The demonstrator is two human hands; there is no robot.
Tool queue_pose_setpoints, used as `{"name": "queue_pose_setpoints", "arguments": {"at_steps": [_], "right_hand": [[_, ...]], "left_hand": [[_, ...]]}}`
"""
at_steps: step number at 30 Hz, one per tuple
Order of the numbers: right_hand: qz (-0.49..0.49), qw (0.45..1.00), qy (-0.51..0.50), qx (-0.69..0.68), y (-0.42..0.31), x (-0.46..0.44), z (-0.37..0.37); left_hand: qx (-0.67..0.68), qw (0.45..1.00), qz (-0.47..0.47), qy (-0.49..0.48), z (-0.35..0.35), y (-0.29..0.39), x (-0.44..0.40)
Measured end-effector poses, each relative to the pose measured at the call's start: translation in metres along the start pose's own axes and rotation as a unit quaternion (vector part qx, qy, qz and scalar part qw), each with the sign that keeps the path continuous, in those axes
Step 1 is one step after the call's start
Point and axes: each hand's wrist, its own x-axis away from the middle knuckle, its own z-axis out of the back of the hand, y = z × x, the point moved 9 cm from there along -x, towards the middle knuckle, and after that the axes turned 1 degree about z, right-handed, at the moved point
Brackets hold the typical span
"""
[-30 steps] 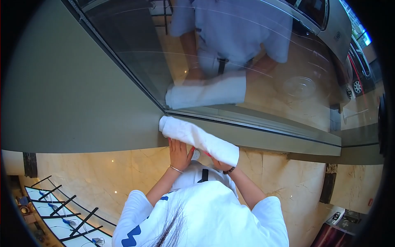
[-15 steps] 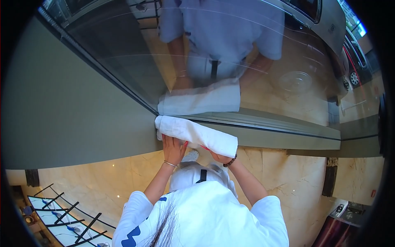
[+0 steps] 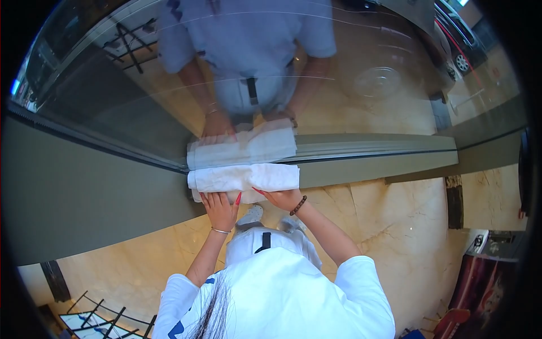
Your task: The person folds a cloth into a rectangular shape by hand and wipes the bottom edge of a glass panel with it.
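A rolled white towel lies lengthwise against the foot of the dark glass pane, over the grey-green ledge. My left hand, with a thin bracelet at the wrist, holds its near side toward the left, fingertips partly hidden by the cloth. Toward the right end, my right hand, with a dark beaded bracelet, holds the same edge, its thumb on the cloth and the other fingers largely out of sight beneath. The glass mirrors the towel and both arms.
A broad grey-green panel borders the glass at left. Below is a glossy beige floor. Black bars cross a lit white surface at lower left. A red chair is at lower right. Cars show in the glass at upper right.
The view has turned, so the glass edge lies nearly level. The towel, still held in both hands, has gone from slanted to almost horizontal and sits further left in view.
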Motion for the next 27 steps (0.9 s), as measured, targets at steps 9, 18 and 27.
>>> {"name": "queue_pose_setpoints", "arguments": {"at_steps": [9, 18, 27], "right_hand": [[-0.072, 0.996, 0.025, -0.044, 0.02, 0.016, -0.01], [-0.092, 0.984, 0.062, -0.136, 0.018, 0.048, -0.014], [-0.056, 0.984, -0.016, -0.166, 0.0, 0.072, 0.01]], "left_hand": [[-0.018, 1.0, 0.015, -0.016, 0.005, 0.006, -0.001], [0.061, 0.996, -0.002, -0.063, 0.006, 0.035, -0.017], [0.093, 0.994, -0.042, 0.025, 0.014, 0.077, 0.009]]}}
